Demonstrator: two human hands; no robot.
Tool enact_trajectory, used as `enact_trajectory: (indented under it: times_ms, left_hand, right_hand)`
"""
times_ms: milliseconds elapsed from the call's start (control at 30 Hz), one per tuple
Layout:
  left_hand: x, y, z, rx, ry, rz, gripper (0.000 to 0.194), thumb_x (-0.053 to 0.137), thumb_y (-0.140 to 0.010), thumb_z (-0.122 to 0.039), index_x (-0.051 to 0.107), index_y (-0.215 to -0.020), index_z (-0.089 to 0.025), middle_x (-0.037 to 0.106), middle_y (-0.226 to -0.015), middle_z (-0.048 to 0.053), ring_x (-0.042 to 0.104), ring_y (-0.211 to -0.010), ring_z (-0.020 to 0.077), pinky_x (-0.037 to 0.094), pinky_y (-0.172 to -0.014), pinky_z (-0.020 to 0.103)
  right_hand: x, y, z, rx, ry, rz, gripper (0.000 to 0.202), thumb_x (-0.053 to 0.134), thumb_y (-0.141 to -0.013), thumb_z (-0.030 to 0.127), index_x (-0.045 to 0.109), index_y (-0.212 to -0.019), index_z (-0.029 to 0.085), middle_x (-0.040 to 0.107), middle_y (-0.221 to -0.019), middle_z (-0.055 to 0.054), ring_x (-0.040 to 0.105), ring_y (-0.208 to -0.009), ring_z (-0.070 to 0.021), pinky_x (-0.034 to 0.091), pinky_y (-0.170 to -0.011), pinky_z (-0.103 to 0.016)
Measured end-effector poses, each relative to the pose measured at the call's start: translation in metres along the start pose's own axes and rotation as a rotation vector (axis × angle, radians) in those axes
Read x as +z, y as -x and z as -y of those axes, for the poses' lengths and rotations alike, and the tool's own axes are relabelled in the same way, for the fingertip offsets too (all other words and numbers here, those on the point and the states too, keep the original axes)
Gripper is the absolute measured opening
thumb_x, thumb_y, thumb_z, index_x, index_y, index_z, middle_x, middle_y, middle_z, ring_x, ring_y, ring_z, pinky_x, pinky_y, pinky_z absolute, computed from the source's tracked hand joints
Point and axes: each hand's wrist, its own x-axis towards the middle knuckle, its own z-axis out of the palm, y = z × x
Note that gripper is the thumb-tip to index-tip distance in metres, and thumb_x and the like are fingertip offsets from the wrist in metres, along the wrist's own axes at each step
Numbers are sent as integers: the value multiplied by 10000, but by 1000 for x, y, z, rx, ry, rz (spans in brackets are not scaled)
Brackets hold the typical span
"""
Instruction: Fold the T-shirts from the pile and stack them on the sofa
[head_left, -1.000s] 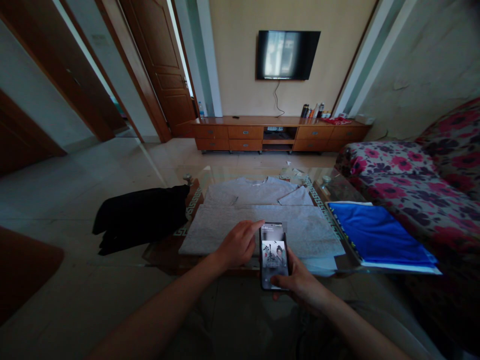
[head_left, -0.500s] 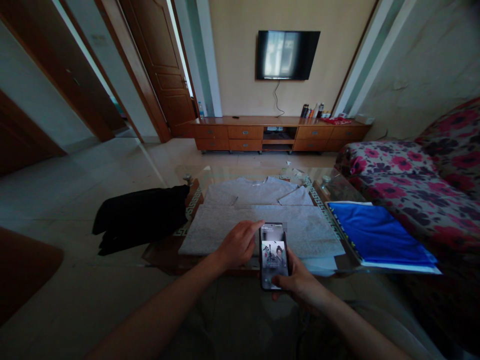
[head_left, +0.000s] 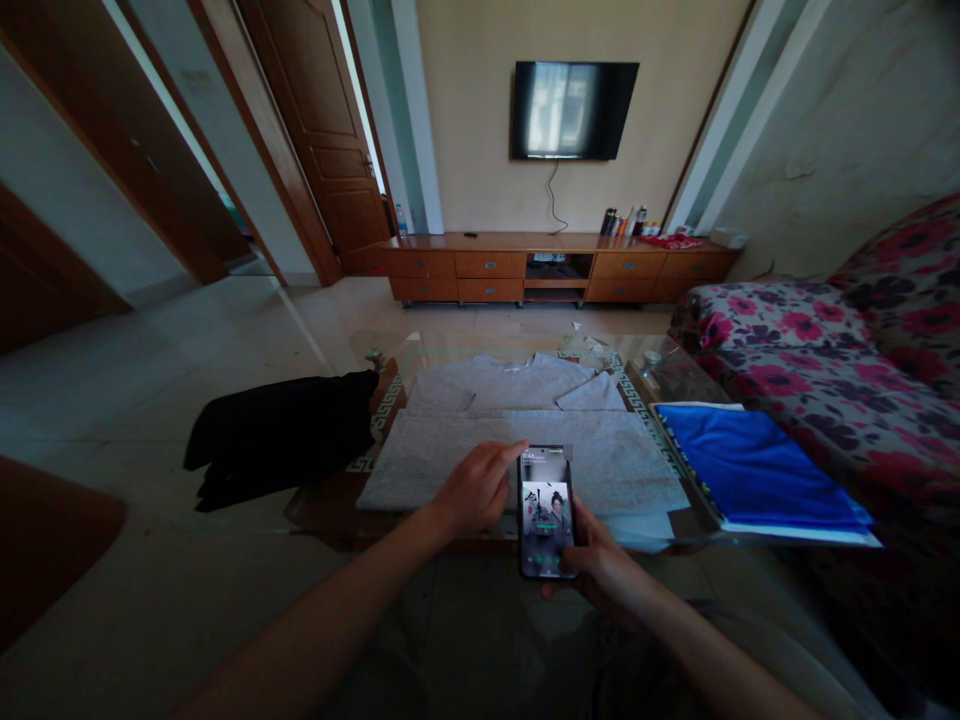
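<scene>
A black phone (head_left: 546,520) with a lit screen is upright in my right hand (head_left: 596,562), whose fingers wrap behind it while the thumb rests over the lower right of the screen. My left hand (head_left: 478,487) is at the phone's left, its index finger stretched to the upper left corner and the other fingers curled; what it grips there, if anything, is too small to make out. Beneath and beyond both hands, a grey T-shirt (head_left: 517,430) lies on the glass table (head_left: 697,380), its hem part folded up over the body.
Black folded cloth (head_left: 285,430) lies at the table's left end. Blue folded cloth (head_left: 765,470) lies at the right, beside a floral sofa (head_left: 810,330). A low wooden cabinet (head_left: 487,265) stands beneath a wall television (head_left: 576,110).
My right thumb has shifted slightly up and to the right on the phone, uncovering more of the lower screen. My left hand has hardly moved.
</scene>
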Motion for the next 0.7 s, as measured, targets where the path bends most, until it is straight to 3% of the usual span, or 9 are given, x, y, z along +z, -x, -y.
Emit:
enact_trajectory:
  times_ms: [367, 700]
  left_hand:
    - [0, 0, -1, -12, -9, 8, 628, 455, -908, -74, 379, -1517, -209, 619, -1298, 134, 582, -1209, 257, 505, -1049, 465]
    - [0, 0, -1, -5, -14, 12, 618, 453, -917, -88, 379, -1518, -208, 621, -1301, 138, 584, -1213, 260, 502, -1051, 476]
  right_hand:
    - [-4, 0, -3, 8, -22, -16, 898, 614, -599, 13, 397, -1416, 318, 680, -1076, -32, 667, -872, -241, 592, -596, -343]
    - [-3, 1, -3, 10, -17, -27, 930, 608, -575, 30, 404, -1432, 326, 667, -1123, -43, 661, -953, -270, 592, -626, -360]
